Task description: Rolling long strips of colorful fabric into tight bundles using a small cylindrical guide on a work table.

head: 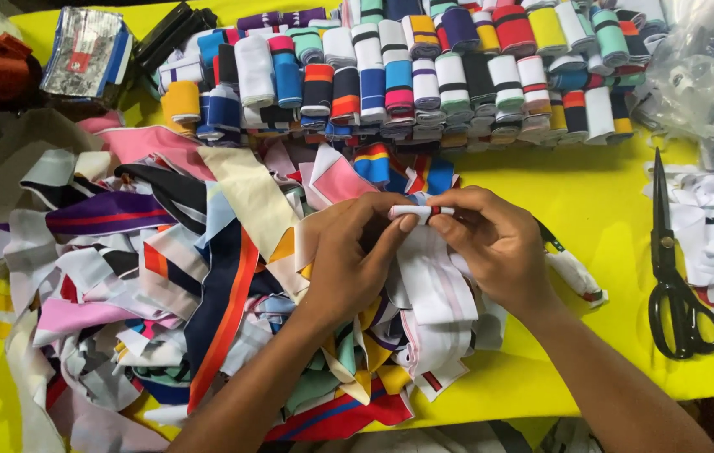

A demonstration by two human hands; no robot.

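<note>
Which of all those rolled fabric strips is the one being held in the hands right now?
The small white roll with a red-and-dark band, pinched between the left hand and right hand; all other rolls sit stacked at the table's far edge.

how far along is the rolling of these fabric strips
Done: many rolled strips are stacked in rows at the back of the yellow table. In hand: the left hand and right hand are rolling a white strip. Left: a big loose pile of strips, so roughly midway.
</note>
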